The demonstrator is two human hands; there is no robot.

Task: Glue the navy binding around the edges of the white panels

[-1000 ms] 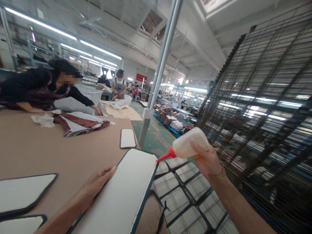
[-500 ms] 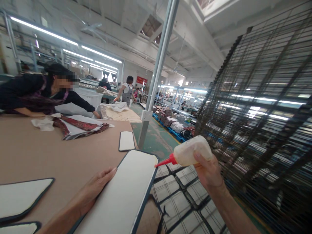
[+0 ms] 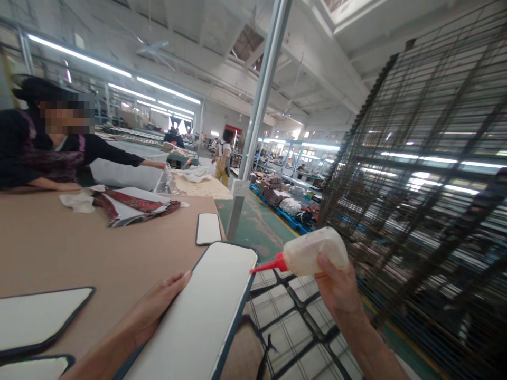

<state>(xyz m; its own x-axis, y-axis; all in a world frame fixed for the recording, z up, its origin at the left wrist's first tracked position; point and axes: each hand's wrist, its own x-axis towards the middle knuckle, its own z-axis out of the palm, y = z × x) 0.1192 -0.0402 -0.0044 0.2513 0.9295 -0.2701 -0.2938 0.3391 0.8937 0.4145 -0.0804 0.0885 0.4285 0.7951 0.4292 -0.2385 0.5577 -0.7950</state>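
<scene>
The brown-topped table [image 3: 150,248] leaves you open surface left of the long white dark-edged panel [image 3: 190,306], which reaches past its right edge. Your left hand [image 3: 166,293], partly curled, holds the panel's left edge; your right hand [image 3: 336,279] closes round the squeeze bottle [image 3: 312,252], red nozzle [image 3: 271,264] at the panel's upper-right edge.

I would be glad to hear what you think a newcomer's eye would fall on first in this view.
Probably the squeeze bottle in the right hand, its bright red nozzle pointing at the edge of the large white panel in front. Next, perhaps, the tall wire rack filling the right side, then the red patterned fabric towards the table's far side.
</scene>
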